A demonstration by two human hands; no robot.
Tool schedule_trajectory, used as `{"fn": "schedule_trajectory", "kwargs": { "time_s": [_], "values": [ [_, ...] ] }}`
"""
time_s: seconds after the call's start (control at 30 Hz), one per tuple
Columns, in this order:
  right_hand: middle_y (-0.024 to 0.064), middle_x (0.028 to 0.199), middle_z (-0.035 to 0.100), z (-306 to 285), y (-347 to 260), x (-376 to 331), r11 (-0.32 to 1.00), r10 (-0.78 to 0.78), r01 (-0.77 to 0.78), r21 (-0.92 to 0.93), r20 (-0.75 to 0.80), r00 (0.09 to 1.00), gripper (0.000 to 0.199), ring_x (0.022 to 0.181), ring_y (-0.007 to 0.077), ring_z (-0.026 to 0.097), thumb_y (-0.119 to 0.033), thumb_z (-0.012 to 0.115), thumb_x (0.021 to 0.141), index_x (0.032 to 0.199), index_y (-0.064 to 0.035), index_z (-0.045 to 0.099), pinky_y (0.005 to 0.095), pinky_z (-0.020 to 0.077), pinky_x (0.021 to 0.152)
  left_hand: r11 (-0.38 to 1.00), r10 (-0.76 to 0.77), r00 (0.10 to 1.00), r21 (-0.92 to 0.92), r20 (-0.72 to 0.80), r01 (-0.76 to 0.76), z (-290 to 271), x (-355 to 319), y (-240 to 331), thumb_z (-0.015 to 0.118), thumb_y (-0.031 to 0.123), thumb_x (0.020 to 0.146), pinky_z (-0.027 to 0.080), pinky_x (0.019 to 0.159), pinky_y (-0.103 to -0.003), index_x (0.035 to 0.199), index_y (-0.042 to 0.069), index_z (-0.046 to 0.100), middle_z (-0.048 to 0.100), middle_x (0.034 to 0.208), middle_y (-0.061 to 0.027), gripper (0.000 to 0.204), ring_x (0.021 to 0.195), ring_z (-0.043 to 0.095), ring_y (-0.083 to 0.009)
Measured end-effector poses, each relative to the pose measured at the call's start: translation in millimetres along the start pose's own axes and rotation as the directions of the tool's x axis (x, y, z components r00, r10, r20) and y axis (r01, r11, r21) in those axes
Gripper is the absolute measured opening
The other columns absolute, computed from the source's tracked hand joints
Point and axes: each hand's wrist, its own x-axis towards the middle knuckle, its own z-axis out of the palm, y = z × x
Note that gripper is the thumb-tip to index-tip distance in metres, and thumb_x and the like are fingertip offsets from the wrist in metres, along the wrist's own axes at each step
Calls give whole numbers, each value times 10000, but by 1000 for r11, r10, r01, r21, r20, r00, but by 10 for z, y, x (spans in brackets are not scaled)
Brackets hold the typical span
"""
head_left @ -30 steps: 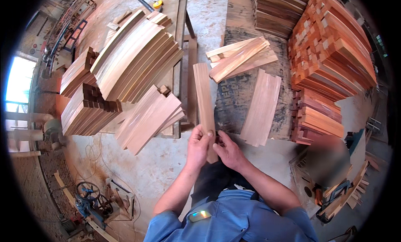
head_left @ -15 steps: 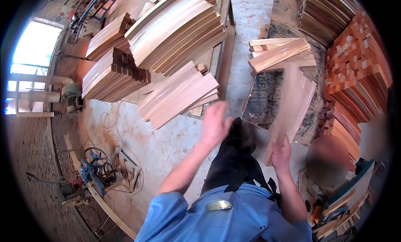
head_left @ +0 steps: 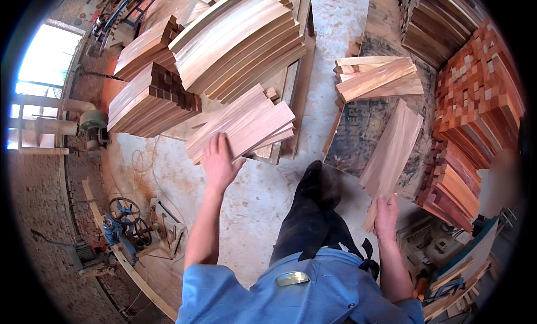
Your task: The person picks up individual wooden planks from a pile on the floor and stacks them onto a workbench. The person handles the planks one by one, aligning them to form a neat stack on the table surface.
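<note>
1. Under our left hand [head_left: 219, 159], fingers spread flat, lies a short plank stack [head_left: 241, 128].
2. Our right hand [head_left: 386, 215] grips a leaning board [head_left: 391, 150] by its lower end.

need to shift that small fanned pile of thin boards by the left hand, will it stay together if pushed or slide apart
Probably slides apart: the fanned pile of thin boards lies loose and already splayed, ends overhanging its support. Each board looks stiff and flat, likely light, since the right hand holds similar boards by one end. The left hand rests at its near end.
</note>
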Motion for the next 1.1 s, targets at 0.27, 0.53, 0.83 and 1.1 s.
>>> {"fn": "schedule_trajectory", "kwargs": {
  "time_s": [0.27,0.53,0.83,1.1],
  "values": [
    [212,1151,676,555,-644,1,891,-65,171,-421,254,965,496,1069,306,660,-235,681,909,1303,27,532,401,512,890,841,-393,918,-383,50,381,242,-541,-791,873,273,678,249,1207,-475,1530,-63,170,201,1540,-341,1155,1455,233,-460],
    [272,1075,664,1318,-1013,344,747,10,290,-598,446,895,516,1036,461,621,-348,699,894,1255,-12,547,482,509,856,842,-436,900,-338,31,420,283,-523,-738,838,196,704,254,1205,-470,1520,-89,195,211,1534,-344,1078,1445,235,-471],
    [252,1032,670,1452,-918,329,726,-82,406,-555,517,852,488,995,432,641,-327,696,901,1264,-45,531,478,506,836,869,-395,916,-294,74,398,68,-462,-559,825,152,707,307,1176,-480,1477,-75,313,257,1512,-338,953,1384,343,-472],
    [243,1060,691,1456,-905,288,741,-78,373,-559,480,874,548,1007,369,677,-321,697,900,1343,-44,534,419,515,881,999,-32,998,28,46,31,-113,-90,-275,857,216,636,397,1073,-478,1365,-50,461,475,1363,-254,871,1233,474,-417]
  ]
}}
